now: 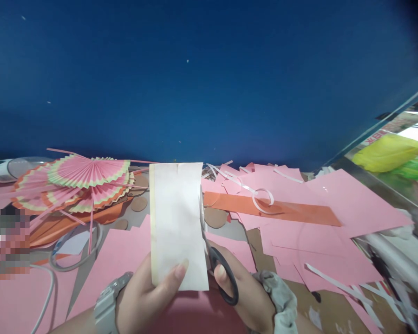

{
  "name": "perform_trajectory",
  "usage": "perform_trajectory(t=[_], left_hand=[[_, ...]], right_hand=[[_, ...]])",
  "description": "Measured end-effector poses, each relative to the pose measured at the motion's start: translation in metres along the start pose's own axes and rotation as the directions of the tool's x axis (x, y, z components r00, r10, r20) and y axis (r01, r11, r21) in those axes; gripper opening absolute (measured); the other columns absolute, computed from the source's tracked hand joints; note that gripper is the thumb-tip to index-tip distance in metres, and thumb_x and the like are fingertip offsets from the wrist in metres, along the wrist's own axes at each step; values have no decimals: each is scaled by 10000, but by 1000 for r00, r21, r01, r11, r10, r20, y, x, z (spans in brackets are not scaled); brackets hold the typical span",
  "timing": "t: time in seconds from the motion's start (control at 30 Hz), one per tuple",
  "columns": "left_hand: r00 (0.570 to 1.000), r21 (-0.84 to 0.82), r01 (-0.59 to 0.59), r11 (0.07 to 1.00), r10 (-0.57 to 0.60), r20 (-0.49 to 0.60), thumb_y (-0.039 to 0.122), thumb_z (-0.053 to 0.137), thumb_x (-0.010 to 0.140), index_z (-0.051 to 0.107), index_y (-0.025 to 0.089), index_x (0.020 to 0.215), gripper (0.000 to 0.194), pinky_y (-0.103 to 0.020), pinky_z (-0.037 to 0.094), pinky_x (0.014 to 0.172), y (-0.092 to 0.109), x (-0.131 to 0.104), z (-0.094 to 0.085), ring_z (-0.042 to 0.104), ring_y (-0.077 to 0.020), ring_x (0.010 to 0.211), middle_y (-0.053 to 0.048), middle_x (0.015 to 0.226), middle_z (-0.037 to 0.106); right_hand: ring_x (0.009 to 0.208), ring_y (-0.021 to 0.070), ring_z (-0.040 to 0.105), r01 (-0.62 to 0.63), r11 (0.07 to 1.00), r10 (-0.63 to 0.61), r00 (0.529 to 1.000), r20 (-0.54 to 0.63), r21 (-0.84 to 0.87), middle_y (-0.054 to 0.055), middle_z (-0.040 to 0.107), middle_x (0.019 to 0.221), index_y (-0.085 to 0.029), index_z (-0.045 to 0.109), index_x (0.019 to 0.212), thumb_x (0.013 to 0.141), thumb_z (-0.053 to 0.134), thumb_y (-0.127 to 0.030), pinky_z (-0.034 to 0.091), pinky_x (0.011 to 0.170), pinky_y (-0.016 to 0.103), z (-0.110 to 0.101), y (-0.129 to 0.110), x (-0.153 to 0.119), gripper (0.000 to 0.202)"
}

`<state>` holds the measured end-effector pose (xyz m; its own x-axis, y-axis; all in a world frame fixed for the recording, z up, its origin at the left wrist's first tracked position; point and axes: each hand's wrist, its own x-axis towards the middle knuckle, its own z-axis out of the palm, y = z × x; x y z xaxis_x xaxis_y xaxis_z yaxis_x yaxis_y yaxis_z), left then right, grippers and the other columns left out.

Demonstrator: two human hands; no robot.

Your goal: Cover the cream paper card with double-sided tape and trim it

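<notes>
Upright before me is a white rectangular piece of paper (177, 213) with a pale yellow strip down its left edge. My left hand (146, 287) grips its lower part, thumb on the front and fingers hidden behind. At the paper's right edge, my right hand (233, 278) has its thumb through the handle of a pair of black-handled scissors (234, 290). The blades run upward along that edge, partly covered by the paper. The fingers of my right hand are mostly out of sight behind the scissors.
Pleated pink paper fans (90, 178) lie at the left, near a ring-shaped roll (99, 239). Pink sheets (310, 250), an orange strip (299, 211) and curled white offcuts (264, 202) cover the right side. A blue panel (195, 93) rises behind the table.
</notes>
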<state>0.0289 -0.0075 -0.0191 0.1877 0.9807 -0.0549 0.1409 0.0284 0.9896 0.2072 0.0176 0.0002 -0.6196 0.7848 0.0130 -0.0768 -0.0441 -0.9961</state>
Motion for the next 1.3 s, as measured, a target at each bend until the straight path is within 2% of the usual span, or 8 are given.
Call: perform_trajectory(t=[0.3,0.5,0.7,0.93,1.07,1.23,1.3], left_hand=[[1000,-3,30,1000,-30,9,409,522,882,635,159,1160,391,-257,540,831,-3,-2,-2,659,-248,971,-72,1055,712],[1000,-10,13,1000,-13,12,433,506,883,655,147,1124,403,-275,541,830,0,0,-1,657,-257,967,-81,1041,714],[1000,6,8,1000,-8,7,409,495,894,654,147,1105,372,-256,545,808,1,2,0,662,-234,928,-73,1019,717],[999,14,8,1000,-8,47,395,480,905,653,142,1079,352,-238,534,822,2,4,1,657,-222,950,-69,1036,712],[999,10,7,1000,-8,50,391,483,904,654,142,1066,343,-237,541,803,3,4,1,669,-217,918,-69,1023,717],[999,0,6,1000,-6,46,395,485,903,652,151,1094,352,-246,541,807,2,4,1,666,-226,932,-71,1031,715],[998,-8,5,1000,-4,58,390,477,910,643,160,1117,351,-245,536,819,1,4,0,662,-221,944,-66,1048,709]], right_hand=[[1157,270,505,-26,999,24,999,-40,-47,88,593,1218,-218,522,1275,861,399,-607,380,1002,373,-3,2,-2,582],[1197,280,477,-63,996,54,991,-125,-65,94,610,1199,-218,513,1287,854,390,-623,374,1015,398,0,5,-5,605],[1166,270,507,-63,995,59,997,-49,-82,102,616,1182,-223,507,1292,856,351,-640,396,1004,404,-3,4,-3,624],[1196,274,482,-73,995,65,991,-117,-62,93,627,1167,-230,528,1272,850,385,-627,358,1040,411,0,5,-3,597],[1181,277,497,-66,996,60,994,-95,-62,92,635,1147,-238,550,1245,847,394,-627,376,1027,411,0,5,-3,578],[1183,279,495,-78,995,64,979,-194,-65,89,630,1160,-242,588,1199,844,419,-615,369,1032,400,3,6,-4,542],[1177,277,498,-68,996,55,981,-186,-64,92,626,1169,-234,592,1196,838,438,-611,377,1023,392,3,6,-4,542]])
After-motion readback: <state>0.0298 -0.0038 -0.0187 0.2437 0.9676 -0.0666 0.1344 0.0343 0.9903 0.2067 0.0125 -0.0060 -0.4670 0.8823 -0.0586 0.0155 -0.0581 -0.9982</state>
